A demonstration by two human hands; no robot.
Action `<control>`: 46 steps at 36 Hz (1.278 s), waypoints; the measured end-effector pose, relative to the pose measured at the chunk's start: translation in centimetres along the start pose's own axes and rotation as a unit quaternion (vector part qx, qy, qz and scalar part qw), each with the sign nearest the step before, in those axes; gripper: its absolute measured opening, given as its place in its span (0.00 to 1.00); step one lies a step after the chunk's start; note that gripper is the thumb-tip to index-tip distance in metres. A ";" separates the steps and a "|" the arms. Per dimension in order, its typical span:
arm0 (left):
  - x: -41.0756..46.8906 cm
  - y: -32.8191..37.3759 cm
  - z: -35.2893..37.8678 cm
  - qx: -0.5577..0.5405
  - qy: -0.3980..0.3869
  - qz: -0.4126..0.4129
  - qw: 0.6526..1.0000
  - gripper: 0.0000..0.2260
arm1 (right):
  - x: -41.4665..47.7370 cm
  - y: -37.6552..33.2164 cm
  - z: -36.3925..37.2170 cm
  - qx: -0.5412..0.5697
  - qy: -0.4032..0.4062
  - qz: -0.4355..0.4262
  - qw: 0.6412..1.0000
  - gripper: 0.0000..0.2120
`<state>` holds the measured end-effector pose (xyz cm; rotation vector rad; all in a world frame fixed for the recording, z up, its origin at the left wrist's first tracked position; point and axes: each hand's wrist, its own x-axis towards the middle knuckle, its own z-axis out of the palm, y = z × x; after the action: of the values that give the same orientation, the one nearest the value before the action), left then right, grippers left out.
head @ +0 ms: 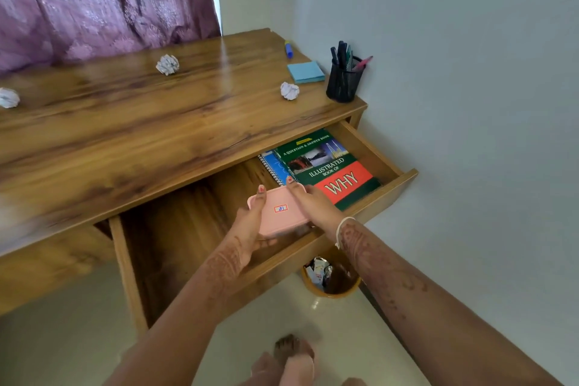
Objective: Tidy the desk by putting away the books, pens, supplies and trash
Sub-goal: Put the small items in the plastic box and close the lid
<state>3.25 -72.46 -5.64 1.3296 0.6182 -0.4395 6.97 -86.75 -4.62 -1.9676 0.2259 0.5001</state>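
A pink box (280, 211) with a small red label is inside the open drawer (388, 189), left of a green book (329, 169) that lies on a blue spiral notebook (273, 166). My left hand (250, 222) grips the box's left side. My right hand (308, 199) holds its right side with fingers over the top. On the desk (125, 122) lie three crumpled paper balls (167, 64) (289, 90) (8, 98), a blue sticky-note pad (305, 71), a blue marker (288, 48) and a black mesh pen holder (343, 81) with pens.
A yellow bin (332, 279) with trash stands on the floor under the drawer, near the wall. A purple curtain (103, 0) hangs behind the desk. My feet (291, 357) are on the light floor below.
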 end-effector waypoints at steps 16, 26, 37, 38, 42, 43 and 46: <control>4.2 -0.5 -0.1 0.039 0.024 -0.065 0.997 0.18 | 5.4 1.1 -1.1 -0.172 -0.099 0.015 0.980 0.34; 4.5 -1.5 -1.6 0.054 0.031 -0.101 0.993 0.21 | 6.4 2.5 -0.9 -0.232 -0.101 -0.031 0.967 0.25; 2.3 -2.4 -0.8 0.060 0.078 -0.082 0.992 0.16 | 6.0 2.6 -1.0 -0.260 -0.121 -0.071 0.956 0.25; 2.1 -2.5 -0.8 0.064 0.082 -0.077 0.992 0.15 | 6.0 2.6 -1.0 -0.260 -0.123 -0.073 0.955 0.25; 1.2 -2.5 -0.7 0.069 0.092 -0.060 0.992 0.14 | 5.7 2.5 -1.1 -0.274 -0.120 -0.081 0.951 0.24; 0.9 -2.3 -0.5 0.075 0.093 -0.057 0.991 0.14 | 5.6 2.5 -1.2 -0.283 -0.116 -0.085 0.948 0.23; 0.2 -2.2 0.0 0.112 0.108 -0.046 0.987 0.14 | 5.4 2.5 -1.4 -0.307 -0.116 -0.094 0.940 0.24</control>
<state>2.03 -72.87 -7.43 1.5803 0.8311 -0.4534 11.17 -88.73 -8.52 -2.4722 -0.3066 0.7318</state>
